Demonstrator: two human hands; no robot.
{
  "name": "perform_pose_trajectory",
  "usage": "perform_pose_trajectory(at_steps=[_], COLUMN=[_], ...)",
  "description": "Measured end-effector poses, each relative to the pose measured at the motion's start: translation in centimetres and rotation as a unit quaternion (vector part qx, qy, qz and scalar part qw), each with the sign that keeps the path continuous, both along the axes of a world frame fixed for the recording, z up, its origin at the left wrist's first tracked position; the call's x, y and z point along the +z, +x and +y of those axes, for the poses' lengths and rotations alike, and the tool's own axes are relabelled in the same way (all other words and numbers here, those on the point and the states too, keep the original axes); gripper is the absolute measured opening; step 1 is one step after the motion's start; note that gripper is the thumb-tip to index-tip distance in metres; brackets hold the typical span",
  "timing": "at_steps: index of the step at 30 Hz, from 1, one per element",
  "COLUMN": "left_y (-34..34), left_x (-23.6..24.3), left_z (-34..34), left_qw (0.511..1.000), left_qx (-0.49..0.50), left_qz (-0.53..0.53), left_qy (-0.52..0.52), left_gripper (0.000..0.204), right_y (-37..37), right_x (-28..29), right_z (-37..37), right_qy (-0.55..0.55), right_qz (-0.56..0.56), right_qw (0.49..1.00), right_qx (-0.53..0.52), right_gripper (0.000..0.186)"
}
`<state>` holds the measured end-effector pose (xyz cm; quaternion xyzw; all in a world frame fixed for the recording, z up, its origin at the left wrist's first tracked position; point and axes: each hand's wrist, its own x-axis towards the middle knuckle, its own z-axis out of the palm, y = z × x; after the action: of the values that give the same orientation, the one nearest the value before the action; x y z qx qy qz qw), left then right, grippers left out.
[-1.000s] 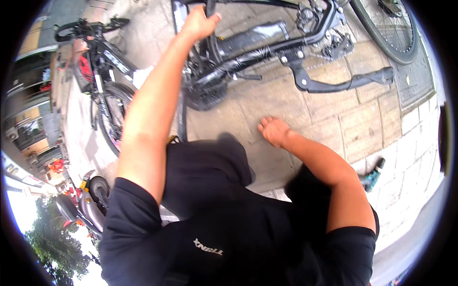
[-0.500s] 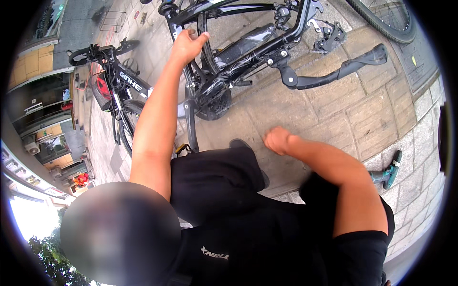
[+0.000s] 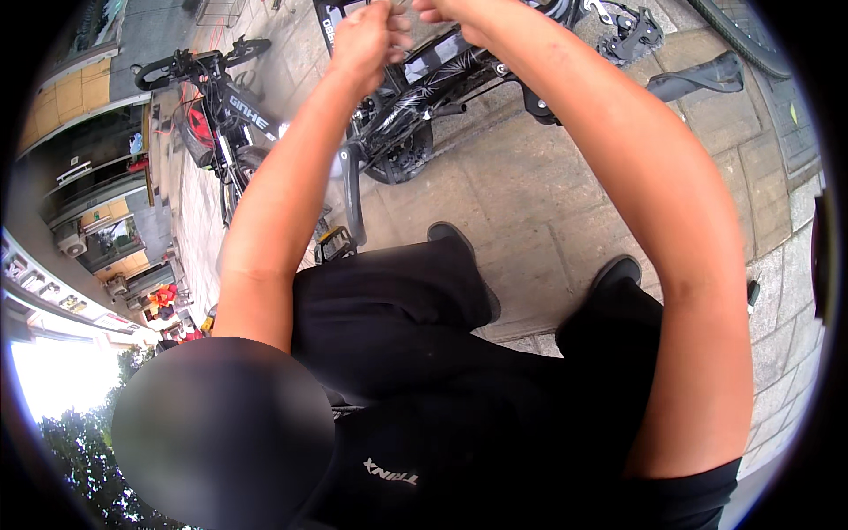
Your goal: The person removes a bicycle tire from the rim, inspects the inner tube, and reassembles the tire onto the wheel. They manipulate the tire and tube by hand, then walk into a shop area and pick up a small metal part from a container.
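My left hand (image 3: 364,46) is over the upper part of a black bicycle frame (image 3: 446,75), its fingers curled and partly blurred. My right hand (image 3: 466,18) has come close beside it at the top edge, fingertips bent toward the left hand. Whatever lies between the fingers is too small or blurred to make out, and the top edge cuts off part of the right hand. A crank arm (image 3: 352,190) and a pedal (image 3: 336,245) hang on the near side of the frame. My right forearm covers part of the frame and of the kickstand (image 3: 702,81).
A rear derailleur (image 3: 638,37) dangles at the frame's right end. Beyond it is a loose-looking wheel (image 3: 742,40). Another black bicycle (image 3: 234,115) stands at left. My shoes (image 3: 464,252) rest on stone paving (image 3: 521,190). A dark tool tip (image 3: 753,293) shows past my right arm.
My right hand has risen from low over the paving to beside the left hand. The left hand has shifted slightly up and right. My right arm now hides most of the green cordless drill.
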<state>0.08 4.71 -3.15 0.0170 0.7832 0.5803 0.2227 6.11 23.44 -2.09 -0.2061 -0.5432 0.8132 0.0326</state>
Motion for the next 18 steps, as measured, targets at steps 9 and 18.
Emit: perform_pose_trajectory(at_steps=[9, 18], left_y=[-5.3, -7.0], left_x=[-7.2, -9.6], left_z=[4.7, 7.9], left_qw=[0.924, 0.939], left_qx=[0.025, 0.068], left_qz=[-0.290, -0.210], left_qy=[0.249, 0.263], left_gripper=[0.037, 0.027], right_y=[-5.8, -6.9], right_x=[-5.4, -9.5], right_z=[-2.3, -1.9], right_qy=[-0.225, -0.245], right_qz=[-0.026, -0.087], right_qw=[0.974, 0.965], right_qx=[-0.028, -0.042], right_gripper=[0.016, 0.024])
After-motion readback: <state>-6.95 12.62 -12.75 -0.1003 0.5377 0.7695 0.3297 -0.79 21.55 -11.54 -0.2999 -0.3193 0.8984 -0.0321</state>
